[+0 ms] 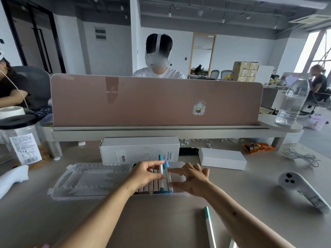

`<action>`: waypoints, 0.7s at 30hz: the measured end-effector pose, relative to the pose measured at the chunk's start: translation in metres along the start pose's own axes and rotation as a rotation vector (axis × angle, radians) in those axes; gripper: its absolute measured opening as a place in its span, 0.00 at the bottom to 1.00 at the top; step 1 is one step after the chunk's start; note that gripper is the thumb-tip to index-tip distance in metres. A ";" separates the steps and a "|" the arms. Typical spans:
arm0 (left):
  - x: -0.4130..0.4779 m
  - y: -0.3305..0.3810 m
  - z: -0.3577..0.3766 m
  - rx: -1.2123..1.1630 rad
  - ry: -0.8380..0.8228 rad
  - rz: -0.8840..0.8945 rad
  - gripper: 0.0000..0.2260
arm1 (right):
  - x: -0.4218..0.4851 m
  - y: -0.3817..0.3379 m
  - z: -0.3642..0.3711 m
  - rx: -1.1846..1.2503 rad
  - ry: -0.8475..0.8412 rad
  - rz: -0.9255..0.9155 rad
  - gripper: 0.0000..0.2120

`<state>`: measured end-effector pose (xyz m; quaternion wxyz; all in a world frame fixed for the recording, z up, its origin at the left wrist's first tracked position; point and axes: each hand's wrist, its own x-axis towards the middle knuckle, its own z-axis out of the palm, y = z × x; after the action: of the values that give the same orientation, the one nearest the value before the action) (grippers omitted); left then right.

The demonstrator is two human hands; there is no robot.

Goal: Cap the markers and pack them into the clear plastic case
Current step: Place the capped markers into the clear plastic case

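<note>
Clear plastic forms the case (80, 178), which lies open on the counter (161, 217), its handled lid spread flat toward 9 o'clock and its tray toward 3 o'clock. A row of markers (154, 187) lies side by side in the tray, brown ends at the 9 o'clock side and blue ends at the 3 o'clock side. Both hands are over this row, close together but not touching. The left hand (145, 174) pinches a teal-capped marker (160, 157) between thumb and fingers, its cap pointing to 12 o'clock beyond the tray's far edge. The right hand (194, 179) has its fingers spread and straight, its forefinger and thumb touching a blue-capped marker (167, 165) just beside the first. One loose marker (209, 228) with a teal cap lies on the counter at 5 o'clock from the case, well apart. A white box (139, 149) stands just behind the case at 12 o'clock, and a white controller (295, 185) lies at 3 o'clock.
</note>
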<state>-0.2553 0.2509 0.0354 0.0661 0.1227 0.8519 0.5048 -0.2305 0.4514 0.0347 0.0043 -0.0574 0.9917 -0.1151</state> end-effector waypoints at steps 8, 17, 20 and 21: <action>0.003 -0.003 0.003 -0.014 0.002 0.007 0.27 | 0.012 -0.007 -0.008 -0.036 -0.070 0.028 0.30; 0.003 -0.004 0.005 0.002 -0.006 0.005 0.27 | 0.017 -0.010 -0.014 -0.090 -0.162 0.004 0.28; 0.005 -0.006 0.004 -0.020 0.006 -0.001 0.27 | 0.014 -0.008 -0.013 -0.097 -0.162 -0.011 0.27; 0.005 -0.006 0.003 -0.026 0.006 -0.007 0.26 | 0.012 -0.008 -0.013 -0.100 -0.155 -0.015 0.27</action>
<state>-0.2607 0.2519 0.0292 0.0669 0.1176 0.8459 0.5159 -0.2422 0.4452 0.0490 0.0774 -0.0737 0.9924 -0.0609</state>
